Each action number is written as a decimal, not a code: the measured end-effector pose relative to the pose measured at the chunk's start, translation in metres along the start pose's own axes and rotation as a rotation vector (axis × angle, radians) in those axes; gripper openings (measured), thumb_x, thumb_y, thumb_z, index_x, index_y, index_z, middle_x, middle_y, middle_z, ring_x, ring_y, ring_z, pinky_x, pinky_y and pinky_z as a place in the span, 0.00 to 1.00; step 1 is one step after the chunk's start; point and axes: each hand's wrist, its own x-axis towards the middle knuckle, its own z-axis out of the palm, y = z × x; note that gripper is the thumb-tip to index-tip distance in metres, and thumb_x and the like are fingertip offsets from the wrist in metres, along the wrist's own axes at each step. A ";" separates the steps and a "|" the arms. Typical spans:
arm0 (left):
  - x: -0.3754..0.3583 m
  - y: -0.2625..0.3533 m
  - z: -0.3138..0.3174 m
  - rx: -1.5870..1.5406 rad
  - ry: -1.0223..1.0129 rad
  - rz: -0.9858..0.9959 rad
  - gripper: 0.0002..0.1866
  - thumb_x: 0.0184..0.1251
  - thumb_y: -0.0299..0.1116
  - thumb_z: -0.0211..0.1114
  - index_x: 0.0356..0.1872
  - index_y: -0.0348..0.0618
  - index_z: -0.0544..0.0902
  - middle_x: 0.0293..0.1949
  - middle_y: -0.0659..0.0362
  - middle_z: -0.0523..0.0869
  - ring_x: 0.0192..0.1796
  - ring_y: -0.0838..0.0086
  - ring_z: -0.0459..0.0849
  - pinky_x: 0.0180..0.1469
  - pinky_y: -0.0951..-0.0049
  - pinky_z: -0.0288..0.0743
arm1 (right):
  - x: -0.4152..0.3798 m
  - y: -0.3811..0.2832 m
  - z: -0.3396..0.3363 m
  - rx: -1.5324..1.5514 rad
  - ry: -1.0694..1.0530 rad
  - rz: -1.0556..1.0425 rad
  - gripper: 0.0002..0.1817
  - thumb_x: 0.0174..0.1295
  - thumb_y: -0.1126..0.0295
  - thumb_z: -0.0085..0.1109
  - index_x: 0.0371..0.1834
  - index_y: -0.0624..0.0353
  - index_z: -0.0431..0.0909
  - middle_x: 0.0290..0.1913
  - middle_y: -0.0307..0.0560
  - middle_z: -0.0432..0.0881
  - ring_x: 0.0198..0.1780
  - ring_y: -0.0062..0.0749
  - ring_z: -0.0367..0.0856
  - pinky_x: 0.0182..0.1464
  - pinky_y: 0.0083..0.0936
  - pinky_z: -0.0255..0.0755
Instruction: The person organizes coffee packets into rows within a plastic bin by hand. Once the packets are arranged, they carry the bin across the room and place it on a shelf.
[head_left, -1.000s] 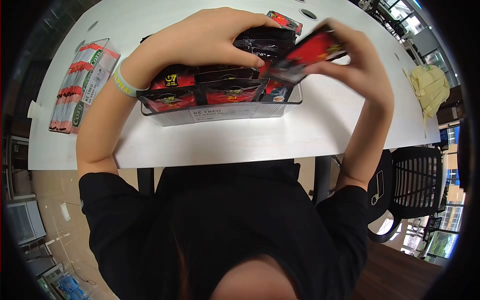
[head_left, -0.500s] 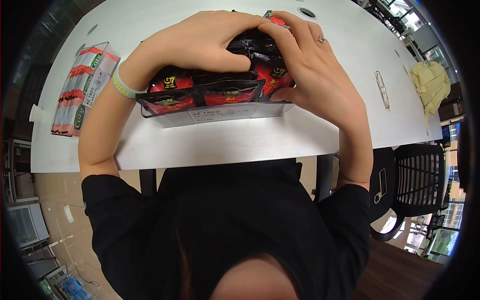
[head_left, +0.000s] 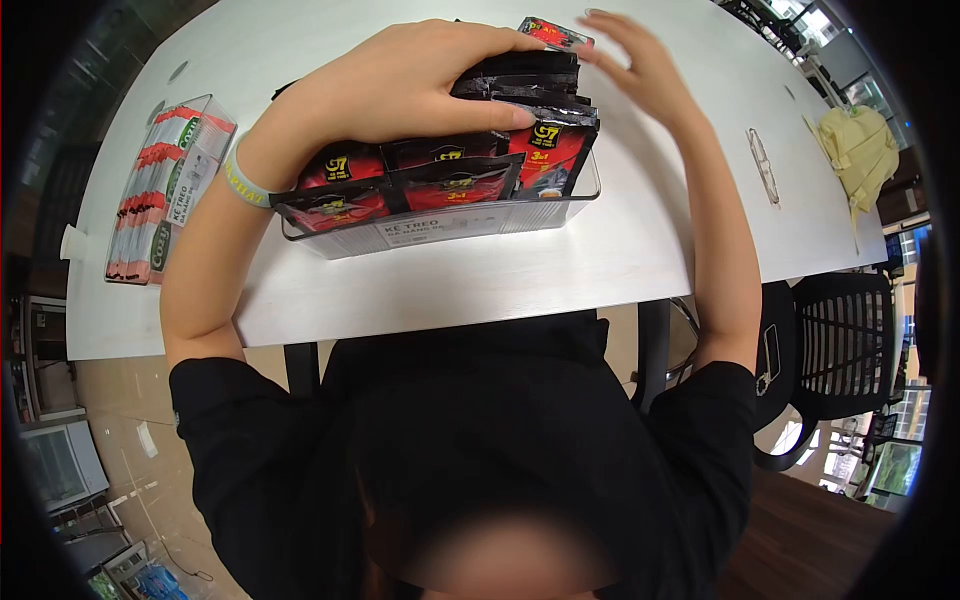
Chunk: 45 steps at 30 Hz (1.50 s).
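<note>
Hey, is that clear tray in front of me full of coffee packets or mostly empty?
Full: the clear tray holds packed rows of red and black sachets, pressed under the left hand.

right hand (head_left: 640,70) motion-blurred, rear sachets (head_left: 520,75) hidden

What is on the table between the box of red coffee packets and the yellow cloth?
In the head view, between the clear box and the yellow cloth, mostly bare white table, the right forearm and a small flat strip.

Office: white table (head_left: 560,270), mesh chair (head_left: 835,350)
</note>
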 end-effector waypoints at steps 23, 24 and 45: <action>0.000 0.001 -0.001 -0.004 -0.025 0.007 0.35 0.64 0.58 0.59 0.62 0.38 0.76 0.54 0.44 0.83 0.55 0.54 0.82 0.58 0.63 0.74 | 0.006 0.020 0.030 -0.480 -0.312 0.414 0.27 0.64 0.41 0.54 0.43 0.54 0.86 0.29 0.54 0.85 0.35 0.44 0.83 0.54 0.48 0.71; 0.001 0.001 -0.001 -0.010 -0.031 0.001 0.35 0.64 0.58 0.59 0.62 0.38 0.76 0.54 0.44 0.83 0.54 0.54 0.82 0.58 0.63 0.74 | -0.001 0.040 0.051 -0.425 0.063 0.193 0.25 0.64 0.43 0.55 0.35 0.55 0.87 0.24 0.52 0.83 0.31 0.44 0.82 0.52 0.44 0.72; 0.000 0.002 -0.001 0.022 -0.032 -0.016 0.37 0.64 0.60 0.58 0.62 0.37 0.75 0.55 0.44 0.82 0.56 0.53 0.81 0.60 0.63 0.73 | -0.011 0.047 0.006 0.224 -0.277 0.728 0.50 0.41 0.60 0.80 0.68 0.70 0.65 0.50 0.66 0.79 0.51 0.49 0.82 0.57 0.34 0.73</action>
